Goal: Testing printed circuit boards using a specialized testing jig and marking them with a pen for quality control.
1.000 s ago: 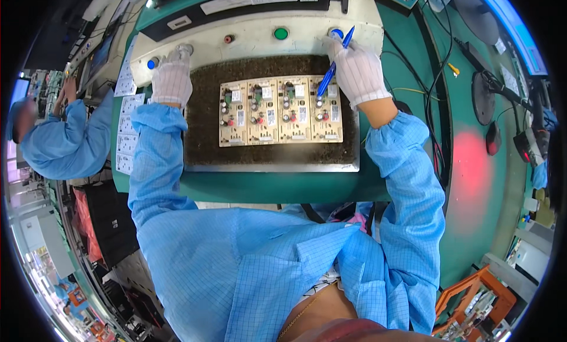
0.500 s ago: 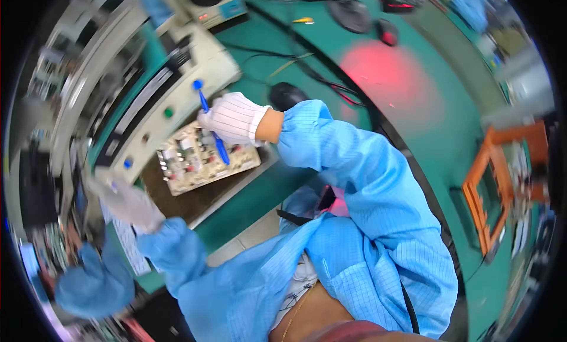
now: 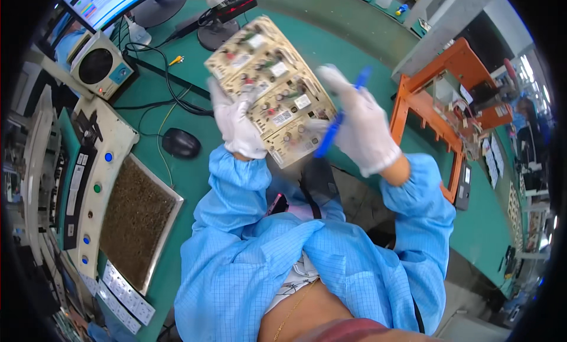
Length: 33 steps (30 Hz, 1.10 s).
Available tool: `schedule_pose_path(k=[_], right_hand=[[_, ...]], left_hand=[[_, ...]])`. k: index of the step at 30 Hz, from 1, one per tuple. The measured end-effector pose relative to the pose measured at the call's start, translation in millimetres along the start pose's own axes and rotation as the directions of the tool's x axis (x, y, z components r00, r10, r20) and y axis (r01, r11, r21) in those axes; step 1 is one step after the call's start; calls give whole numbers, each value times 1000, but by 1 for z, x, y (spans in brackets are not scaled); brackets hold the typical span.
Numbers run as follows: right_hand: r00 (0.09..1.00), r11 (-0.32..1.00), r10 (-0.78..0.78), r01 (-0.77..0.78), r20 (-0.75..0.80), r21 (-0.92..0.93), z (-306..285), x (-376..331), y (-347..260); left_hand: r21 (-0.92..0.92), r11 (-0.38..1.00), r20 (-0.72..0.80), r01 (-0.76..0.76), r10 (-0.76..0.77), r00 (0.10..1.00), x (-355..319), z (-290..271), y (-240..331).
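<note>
A cream-coloured circuit board, dotted with capacitors, white blocks and other small parts, is held up at a tilt in front of me. My left hand, in a white glove, grips its left edge, with fingers reaching over the face. My right hand, gloved too and slightly blurred, is beside the board's right edge. It is closed around a slim blue pen-like tool. The tool's upper end sticks out above the hand, and its lower end points down near the board's corner. Whether the tool touches the board, I cannot tell.
A beige machine with coloured buttons and a brown textured bed stands left. Near it are a black mouse, cables and a speaker-like box. A scanner on a stand is behind the board. An orange frame stands right.
The circuit board has left the brown bed and is now raised further right. My left hand has come across and taken hold of it. My right hand has moved right with the blue tool.
</note>
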State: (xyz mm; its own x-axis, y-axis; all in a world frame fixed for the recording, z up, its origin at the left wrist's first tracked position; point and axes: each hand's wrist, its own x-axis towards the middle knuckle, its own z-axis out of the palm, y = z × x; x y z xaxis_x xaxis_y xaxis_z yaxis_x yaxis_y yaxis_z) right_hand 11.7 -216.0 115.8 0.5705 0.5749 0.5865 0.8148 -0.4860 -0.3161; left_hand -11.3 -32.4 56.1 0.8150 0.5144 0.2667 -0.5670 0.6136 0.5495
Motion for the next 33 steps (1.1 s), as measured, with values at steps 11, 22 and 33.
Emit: schedule_pose_path(k=[11, 22, 33], right_hand=[[994, 987, -100, 95, 38, 127, -51, -74, 55], [994, 990, -103, 98, 44, 99, -25, -71, 62], [996, 995, -70, 65, 61, 78, -17, -67, 61]], left_hand=[[755, 655, 11, 8, -24, 1000, 13, -59, -31], [343, 913, -169, 221, -172, 971, 6, -71, -42], [603, 778, -97, 178, -150, 984, 8, -73, -35]])
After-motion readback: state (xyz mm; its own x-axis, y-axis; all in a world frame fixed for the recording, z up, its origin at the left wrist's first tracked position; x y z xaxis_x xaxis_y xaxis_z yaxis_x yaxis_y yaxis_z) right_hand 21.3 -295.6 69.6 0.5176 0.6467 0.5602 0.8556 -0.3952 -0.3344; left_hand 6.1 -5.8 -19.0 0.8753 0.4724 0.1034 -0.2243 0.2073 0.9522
